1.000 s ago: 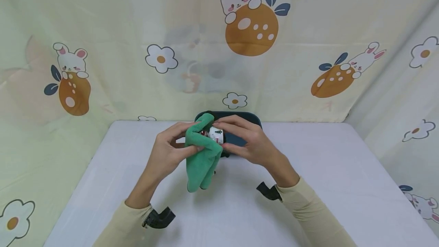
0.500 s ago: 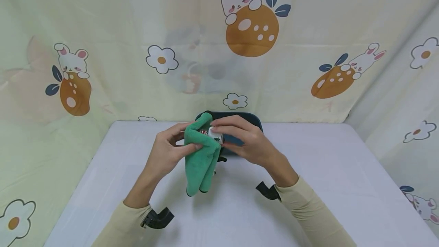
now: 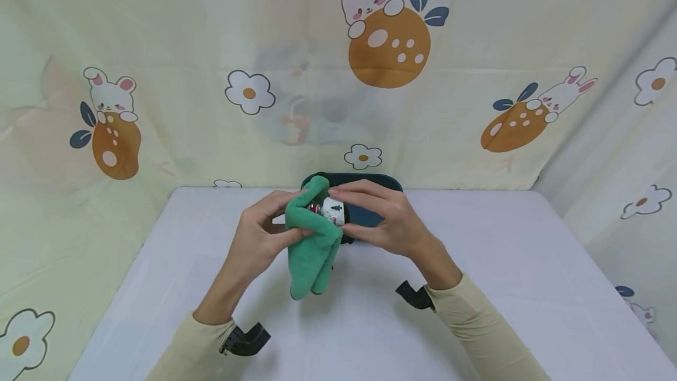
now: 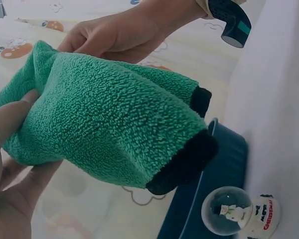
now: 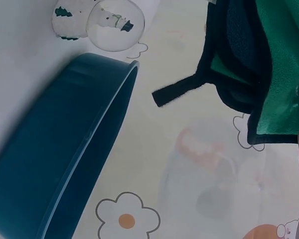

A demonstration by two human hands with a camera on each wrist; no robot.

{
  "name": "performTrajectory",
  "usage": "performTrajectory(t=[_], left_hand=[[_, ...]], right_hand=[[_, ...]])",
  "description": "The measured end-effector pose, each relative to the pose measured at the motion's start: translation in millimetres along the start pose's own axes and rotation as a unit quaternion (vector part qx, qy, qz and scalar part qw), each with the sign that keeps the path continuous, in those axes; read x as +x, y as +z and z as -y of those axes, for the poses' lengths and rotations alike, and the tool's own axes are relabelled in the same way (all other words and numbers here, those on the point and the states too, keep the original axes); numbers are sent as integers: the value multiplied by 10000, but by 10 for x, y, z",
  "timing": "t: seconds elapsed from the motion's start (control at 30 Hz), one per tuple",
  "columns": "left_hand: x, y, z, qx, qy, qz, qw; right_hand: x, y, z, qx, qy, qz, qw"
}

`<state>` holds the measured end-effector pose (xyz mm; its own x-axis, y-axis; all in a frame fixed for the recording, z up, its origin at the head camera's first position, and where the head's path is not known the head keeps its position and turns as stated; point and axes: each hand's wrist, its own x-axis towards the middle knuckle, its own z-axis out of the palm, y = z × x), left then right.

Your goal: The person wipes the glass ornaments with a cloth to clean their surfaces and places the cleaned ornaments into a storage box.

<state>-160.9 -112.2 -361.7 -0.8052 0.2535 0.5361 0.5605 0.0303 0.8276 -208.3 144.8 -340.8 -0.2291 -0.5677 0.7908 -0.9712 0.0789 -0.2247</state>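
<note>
A: What is the left hand (image 3: 259, 228) doing?
B: It grips a green cloth (image 3: 312, 257) near the middle of the head view, thumb on the near side. The cloth hangs down in folds below the thumb.
A: And the right hand (image 3: 391, 219)?
B: It pinches a white printed piece (image 3: 334, 210) with a small tree on it, fingertips above, thumb below. That piece sits at the cloth's right edge, its other end tucked into the folds; a bit of red shows there.
A: Anything on the cloth itself?
B: Black edging. At the upper right of the right wrist view, a black strap (image 5: 177, 90) sticks out from it.
A: What lies behind the hands?
B: A dark blue basin (image 3: 365, 177), at the centre of the head view, partly hidden by the cloth and right hand.
A: And near that?
B: A snow globe (image 4: 234, 214) with a snowman inside, at the lower right of the left wrist view, just beside the basin. I can't tell whether they touch.
A: Farther out?
B: A white table (image 3: 502, 287) across the bottom, and a curtain (image 3: 180, 34) printed with rabbits and flowers filling the top.
</note>
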Motion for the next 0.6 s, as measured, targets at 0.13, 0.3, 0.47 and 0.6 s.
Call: performTrajectory(t=[0.13,0.3,0.47,0.6], left_hand=[[-16,11,-8,116,219,-14,9997],[-34,32,-13,205,432,-88,9988],[-37,56,-10,320,704,-140,9969],[-37,71,-6,477,936,-186,9943]], right_hand=[[-1,-5,17,149,303,-46,9994],[1,-9,36,603,730,-69,9955],[0,-13,44,747,987,24,9923],[-4,-16,44,757,1107,88,9909]])
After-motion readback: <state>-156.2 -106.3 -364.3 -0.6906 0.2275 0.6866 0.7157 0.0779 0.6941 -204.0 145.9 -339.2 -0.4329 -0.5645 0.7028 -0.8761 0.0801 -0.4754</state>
